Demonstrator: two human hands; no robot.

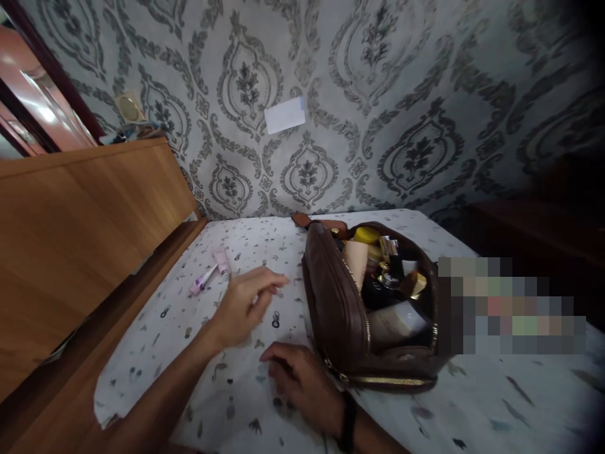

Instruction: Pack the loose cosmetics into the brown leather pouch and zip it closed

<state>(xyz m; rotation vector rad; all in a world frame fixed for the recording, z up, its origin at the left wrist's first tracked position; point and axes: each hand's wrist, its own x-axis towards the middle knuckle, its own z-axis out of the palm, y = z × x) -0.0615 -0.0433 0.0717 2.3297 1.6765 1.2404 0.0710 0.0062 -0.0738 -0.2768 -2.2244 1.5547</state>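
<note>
My left hand (246, 304) is above the patterned white sheet, fingers loosely stretched toward the right, with nothing in it. Just beyond it lie a pink tube (220, 258) and a slim pink-and-purple tube (203, 280), end to end at an angle. Nearer to me, my right hand (305, 384) is half curled with its fingers apart, and I see nothing in its grasp. To its upper right stands a brown leather bag (331, 296), unzipped and wide open. Inside are a beige tube (357, 261), a yellow-lidded jar (367, 235), a pale tube (397, 323) and several small bottles.
A wooden board (94, 208) rises along the left side of the sheet (255, 236). Behind is a grey patterned wall (307, 57) with a white card (285, 115) on it. A pixelated patch (520, 309) hides what is right of the bag.
</note>
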